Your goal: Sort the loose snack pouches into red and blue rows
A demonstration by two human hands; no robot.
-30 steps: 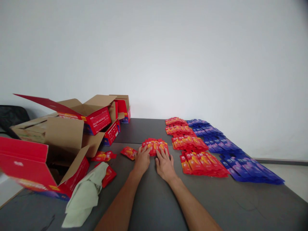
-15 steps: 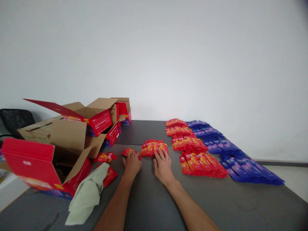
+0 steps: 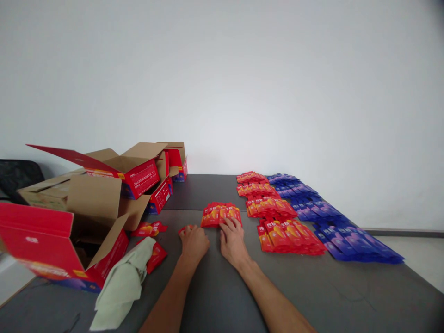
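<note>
My left hand (image 3: 194, 244) is curled, its fingers closed over a red packet (image 3: 181, 229) that it mostly covers. To the right, my right hand (image 3: 233, 241) lies with fingers outstretched, the tips touching the near right edge of a fanned row of red packets (image 3: 215, 215) with orange pictures. Further left on the table are two more red packets (image 3: 150, 228), (image 3: 157, 258); a pale green cloth (image 3: 122, 283) partly covers the nearer one.
Fanned stacks of red packets (image 3: 289, 237) and blue packets (image 3: 354, 241) run in two columns on the right of the dark table (image 3: 222, 296). Open red cartons (image 3: 38, 240) with raised flaps crowd the left side. A white wall (image 3: 222, 92) stands behind.
My left hand has turned and curled more, shifting slightly right and covering most of the red packet that showed before. My right hand stays at the fanned row. The view has shifted slightly.
</note>
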